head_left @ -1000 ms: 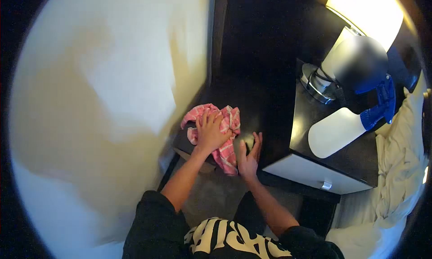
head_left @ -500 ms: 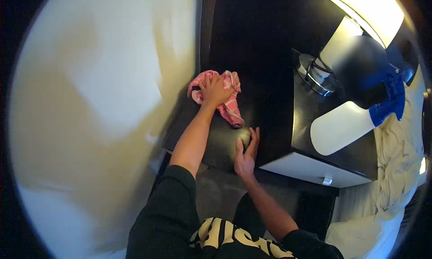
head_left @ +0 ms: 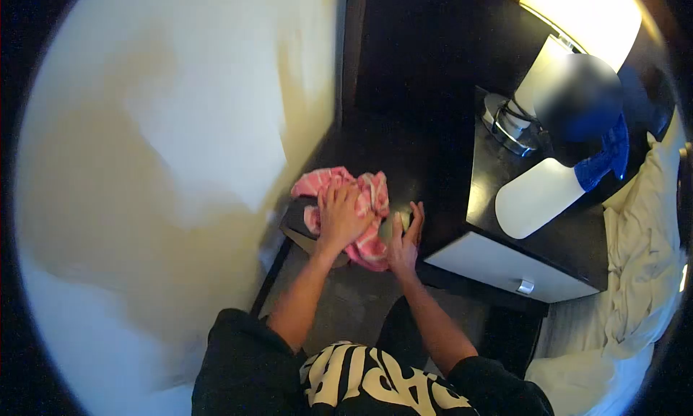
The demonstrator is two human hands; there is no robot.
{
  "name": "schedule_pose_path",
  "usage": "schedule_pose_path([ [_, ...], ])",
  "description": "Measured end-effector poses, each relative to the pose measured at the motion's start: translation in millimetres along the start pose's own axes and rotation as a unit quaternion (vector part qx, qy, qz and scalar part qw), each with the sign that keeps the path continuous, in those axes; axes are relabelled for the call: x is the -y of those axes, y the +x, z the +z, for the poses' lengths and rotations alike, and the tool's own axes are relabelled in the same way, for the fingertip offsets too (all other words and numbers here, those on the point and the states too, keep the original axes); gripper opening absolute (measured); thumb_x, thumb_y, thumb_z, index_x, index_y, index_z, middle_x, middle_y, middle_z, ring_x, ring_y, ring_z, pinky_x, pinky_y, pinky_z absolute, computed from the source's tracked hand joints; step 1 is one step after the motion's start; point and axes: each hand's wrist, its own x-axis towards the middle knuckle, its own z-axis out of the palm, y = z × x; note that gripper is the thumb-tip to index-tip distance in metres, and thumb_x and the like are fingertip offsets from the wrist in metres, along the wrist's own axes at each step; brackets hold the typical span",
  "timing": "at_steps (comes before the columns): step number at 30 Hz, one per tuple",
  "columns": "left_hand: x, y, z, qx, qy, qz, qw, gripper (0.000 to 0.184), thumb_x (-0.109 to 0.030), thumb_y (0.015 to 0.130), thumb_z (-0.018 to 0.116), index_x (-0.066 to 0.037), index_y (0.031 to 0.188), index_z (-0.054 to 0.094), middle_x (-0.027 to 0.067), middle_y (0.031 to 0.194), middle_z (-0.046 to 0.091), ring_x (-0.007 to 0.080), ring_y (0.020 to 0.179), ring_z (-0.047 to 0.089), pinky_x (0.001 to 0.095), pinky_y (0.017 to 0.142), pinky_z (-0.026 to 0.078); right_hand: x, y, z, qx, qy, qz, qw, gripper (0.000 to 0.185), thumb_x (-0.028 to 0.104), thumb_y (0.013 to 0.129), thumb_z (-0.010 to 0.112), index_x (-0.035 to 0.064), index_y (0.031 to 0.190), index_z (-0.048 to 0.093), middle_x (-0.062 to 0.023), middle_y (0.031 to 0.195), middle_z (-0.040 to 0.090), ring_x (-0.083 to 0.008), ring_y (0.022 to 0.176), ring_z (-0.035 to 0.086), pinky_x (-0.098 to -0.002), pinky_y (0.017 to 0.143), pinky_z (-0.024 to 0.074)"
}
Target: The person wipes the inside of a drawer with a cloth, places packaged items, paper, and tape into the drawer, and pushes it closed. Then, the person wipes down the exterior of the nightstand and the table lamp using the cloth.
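Observation:
A pink cloth (head_left: 372,250) with pale stripes lies bunched on a dark, glossy surface (head_left: 361,145), overlapping its near edge. My left hand (head_left: 342,218) is over the cloth, fingers curved onto it and pressing it down. Just to the right is my right hand (head_left: 404,246), thumb and fingers apart and nothing in its grasp. It is beside the cloth's right edge; whether it touches the cloth I cannot tell. Between its thumb and fingers shows a pale, shiny patch that looks like reflected light.
A white spray bottle (head_left: 538,198) with a blue head is on the dark nightstand (head_left: 473,214) to the right. Behind it stands a lit lamp (head_left: 581,19). The nightstand has a white drawer (head_left: 498,264). A pale wall (head_left: 180,178) borders the left, and rumpled bedding (head_left: 635,250) the right.
My left hand and the cloth have moved back toward me, to the near edge of the dark surface. My right hand stays low at the right, now closer to the cloth.

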Motion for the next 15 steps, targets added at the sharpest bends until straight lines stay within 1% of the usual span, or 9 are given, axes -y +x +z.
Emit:
schedule_pose_path([
  [2,-8.6,-24.7,6.0,-0.028,-0.003,-0.009,1.0,0.065,-0.042,0.071,0.069,-0.007,0.124,0.055,0.0137,0.131,0.049,0.0359,0.132,0.034,0.0586,0.109,0.02,-16.2,0.7,0.3,0.006,0.01,-0.034,0.999,0.049,0.025,0.097,0.051,-0.0006,0.136,0.036,-0.0257,0.147,0.027,-0.0382,0.138,0.025,-0.0461,0.114,0.0192],
  [3,-12.5,-23.8,-15.8,0.016,-0.006,-0.018,1.0,0.064,-0.042,0.071,0.069,-0.006,0.122,0.056,0.013,0.132,0.049,0.0364,0.133,0.032,0.0608,0.108,0.019,4.9,-4.1,-2.7,0.013,0.005,-0.001,1.0,0.049,0.025,0.097,0.051,-0.0006,0.136,0.036,-0.0257,0.147,0.027,-0.0382,0.138,0.025,-0.0461,0.114,0.0192],
  [7,-17.3,-4.0,-3.5,-0.001,-0.003,-0.019,1.0,0.064,-0.042,0.071,0.069,-0.007,0.123,0.056,0.0138,0.131,0.049,0.0371,0.133,0.032,0.0629,0.106,0.02,-0.7,-3.8,-0.1,0.014,-0.017,-0.003,1.0,0.047,0.024,0.097,0.05,-0.0007,0.136,0.037,-0.0256,0.146,0.028,-0.0385,0.137,0.026,-0.0468,0.114,0.0189],
  [11,-17.4,38.4,20.5,0.034,0.004,-0.035,0.999,0.065,-0.045,0.072,0.066,-0.01,0.125,0.055,0.0143,0.133,0.049,0.0366,0.132,0.032,0.061,0.108,0.019,-0.5,-5.2,-0.4,0.022,-0.021,-0.015,0.999,0.048,0.024,0.097,0.051,-0.0007,0.135,0.037,-0.025,0.147,0.027,-0.0385,0.138,0.025,-0.0472,0.114,0.0181],
  [12,-17.1,48.9,27.2,0.035,0.003,-0.035,0.999,0.065,-0.045,0.072,0.066,-0.01,0.125,0.055,0.0143,0.133,0.049,0.0366,0.132,0.032,0.061,0.108,0.019,3.3,-6.6,-1.1,0.024,-0.026,-0.011,0.999,0.047,0.026,0.098,0.049,0.0004,0.135,0.037,-0.0247,0.147,0.027,-0.0378,0.138,0.025,-0.046,0.114,0.0186],
  [14,-15.7,68.4,45.0,0.011,0.007,-0.03,0.999,0.067,-0.048,0.073,0.064,-0.01,0.127,0.054,0.0142,0.136,0.047,0.036,0.133,0.032,0.0609,0.108,0.019,9.0,-8.4,-2.4,0.027,-0.037,-0.003,0.999,0.046,0.029,0.099,0.044,0.0026,0.136,0.038,-0.0239,0.147,0.028,-0.0364,0.137,0.027,-0.0436,0.113,0.0198],
  [15,-15.4,75.6,54.2,0.001,0.007,-0.029,1.0,0.068,-0.049,0.073,0.064,-0.011,0.128,0.054,0.0142,0.138,0.046,0.0358,0.134,0.031,0.0609,0.108,0.019,10.5,-9.8,-3.8,0.028,-0.042,-0.001,0.999,0.046,0.029,0.099,0.044,0.0026,0.136,0.038,-0.0239,0.147,0.028,-0.0364,0.137,0.027,-0.0436,0.113,0.0198],
])
